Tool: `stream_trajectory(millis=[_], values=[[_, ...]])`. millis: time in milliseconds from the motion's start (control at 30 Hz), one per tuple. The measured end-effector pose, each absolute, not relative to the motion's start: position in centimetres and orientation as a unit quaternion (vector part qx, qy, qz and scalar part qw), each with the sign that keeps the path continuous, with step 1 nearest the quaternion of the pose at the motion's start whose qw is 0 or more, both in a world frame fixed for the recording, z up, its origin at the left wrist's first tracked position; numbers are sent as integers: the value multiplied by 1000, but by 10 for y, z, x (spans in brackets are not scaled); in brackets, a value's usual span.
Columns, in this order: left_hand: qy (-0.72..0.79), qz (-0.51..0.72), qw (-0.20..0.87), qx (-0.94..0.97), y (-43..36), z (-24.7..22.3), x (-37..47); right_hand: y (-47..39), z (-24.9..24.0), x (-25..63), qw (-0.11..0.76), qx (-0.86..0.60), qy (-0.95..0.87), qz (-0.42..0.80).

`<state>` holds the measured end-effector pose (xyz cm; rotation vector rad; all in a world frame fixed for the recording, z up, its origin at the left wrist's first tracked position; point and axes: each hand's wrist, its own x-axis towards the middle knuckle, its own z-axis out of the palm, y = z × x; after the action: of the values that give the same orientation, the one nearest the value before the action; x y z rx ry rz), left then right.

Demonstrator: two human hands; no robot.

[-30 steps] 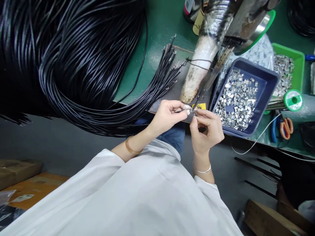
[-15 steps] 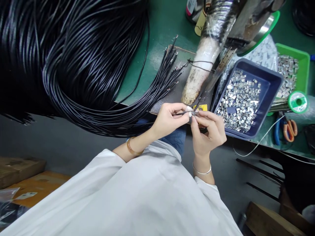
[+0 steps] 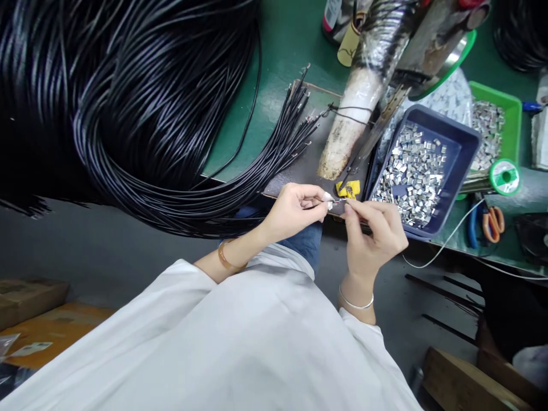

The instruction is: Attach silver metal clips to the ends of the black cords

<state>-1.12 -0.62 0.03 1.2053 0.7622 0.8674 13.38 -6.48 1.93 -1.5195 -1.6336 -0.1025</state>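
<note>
My left hand [image 3: 295,212] is closed in a pinch on a thin black cable near its end, with a small silvery piece showing at the fingertips. White tape or a finger cover wraps one of its fingertips. Facing it, my right hand [image 3: 377,231] pinches thumb and forefinger together at the far tip of the thin end piece [image 3: 338,200]. What lies between those fingers is too small to make out. Just beyond the fingertips, a yellow sponge-like pad [image 3: 349,188] lies under the tip of a slanted dark metal rod [image 3: 370,140].
A bundle of black cables [image 3: 222,200] curves across the left of the green bench. A plastic-wrapped white tube [image 3: 353,108] slopes down from above. To the right are a blue bin [image 3: 460,151] of small metal parts, a green bin [image 3: 511,128], a green-rimmed spool [image 3: 505,177] and orange-handled pliers [image 3: 493,224].
My right hand has shifted slightly right, away from the left fingertips, uncovering more of the thin end piece. The left hand keeps its pinch. The view has moved slightly.
</note>
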Motion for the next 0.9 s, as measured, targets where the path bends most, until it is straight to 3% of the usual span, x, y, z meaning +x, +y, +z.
stream_trajectory(millis=[100, 167, 367, 600, 900], values=[[355, 414, 586, 600, -13, -3, -10, -67, 18, 128, 385, -607, -694, -42], [363, 424, 561, 611, -16, -3, -10, -68, 16, 125, 401, -621, -674, -3], [276, 393, 731, 485, -15, 5, -13, -67, 15, 127, 473, -619, -557, 288], [295, 413, 758, 410, -6, 3, -13, -64, 16, 131, 656, -561, -504, 45], [311, 450, 716, 434, 0, -4, -2, -59, -3, 130, 508, -591, -626, -30]])
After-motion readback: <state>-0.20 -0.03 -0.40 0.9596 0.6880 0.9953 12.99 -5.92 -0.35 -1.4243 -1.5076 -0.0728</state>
